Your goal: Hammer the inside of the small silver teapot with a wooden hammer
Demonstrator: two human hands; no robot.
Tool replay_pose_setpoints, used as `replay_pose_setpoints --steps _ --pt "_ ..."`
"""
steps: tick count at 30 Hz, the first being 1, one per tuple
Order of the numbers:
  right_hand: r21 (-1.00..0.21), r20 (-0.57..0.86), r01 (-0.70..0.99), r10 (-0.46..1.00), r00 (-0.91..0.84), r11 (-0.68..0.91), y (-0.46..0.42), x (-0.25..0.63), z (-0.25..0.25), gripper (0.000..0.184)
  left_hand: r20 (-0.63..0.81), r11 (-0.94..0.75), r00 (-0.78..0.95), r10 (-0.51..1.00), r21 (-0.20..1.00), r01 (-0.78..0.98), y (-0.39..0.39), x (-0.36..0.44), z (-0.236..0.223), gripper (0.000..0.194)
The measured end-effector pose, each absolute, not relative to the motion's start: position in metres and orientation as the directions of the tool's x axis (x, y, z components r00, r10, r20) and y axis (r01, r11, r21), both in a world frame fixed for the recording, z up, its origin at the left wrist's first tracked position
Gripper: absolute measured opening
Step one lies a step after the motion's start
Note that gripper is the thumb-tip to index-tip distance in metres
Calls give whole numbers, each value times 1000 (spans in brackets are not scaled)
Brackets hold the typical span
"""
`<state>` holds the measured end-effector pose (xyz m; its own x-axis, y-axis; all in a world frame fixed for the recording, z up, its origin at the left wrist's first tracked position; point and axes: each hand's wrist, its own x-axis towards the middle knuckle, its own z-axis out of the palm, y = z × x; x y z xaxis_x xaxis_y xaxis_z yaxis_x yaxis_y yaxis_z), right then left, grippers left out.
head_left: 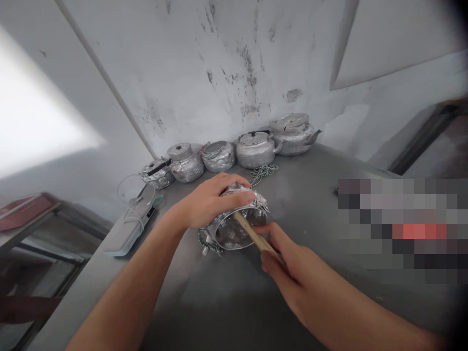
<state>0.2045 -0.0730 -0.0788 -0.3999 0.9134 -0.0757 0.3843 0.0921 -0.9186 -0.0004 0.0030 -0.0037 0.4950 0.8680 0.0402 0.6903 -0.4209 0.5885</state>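
A dented silver metal kettle body (234,234) lies tilted on the grey table, its round open mouth facing me. My left hand (215,200) is closed over its top side, thumb near the rim. Green-and-white cord (210,243) is attached to the kettle and hangs at its left. My right hand (283,263) grips a flat wooden stick (256,236), whose far end reaches inside the mouth. That end is hidden in the kettle. Behind my left hand, loose patterned cord (261,171) lies on the table.
Several silver kettles, one a lidded kettle (256,148), stand in a row against the stained wall (234,73). At the left table edge lies a grey case (133,231) with a white cable. A blurred-out area (402,229) covers the right side.
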Motion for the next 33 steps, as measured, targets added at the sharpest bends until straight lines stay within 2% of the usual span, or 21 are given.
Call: replay_pose_setpoints --steps 3,7,13,19,27,33 --pt "-925 -58 368 920 -389 97 -73 204 -81 23 40 -420 494 869 588 691 3 -1 -3 50" --pt "-922 -106 380 898 -426 71 -73 204 -81 18 32 -414 492 870 588 695 3 -1 -3 50" --pt "-926 -15 351 916 -400 138 -72 205 -79 22 28 -413 489 872 579 703 3 -1 -3 51" --pt "-919 -51 377 916 -397 112 -73 206 -80 20 28 -413 489 872 580 702 3 1 -3 51" --pt "-921 23 352 925 -380 167 -71 203 -80 33 44 -426 494 868 578 696 4 0 -3 52" --pt "-922 -25 367 927 -374 123 -71 205 -81 33 37 -413 484 874 583 700 3 0 -3 52"
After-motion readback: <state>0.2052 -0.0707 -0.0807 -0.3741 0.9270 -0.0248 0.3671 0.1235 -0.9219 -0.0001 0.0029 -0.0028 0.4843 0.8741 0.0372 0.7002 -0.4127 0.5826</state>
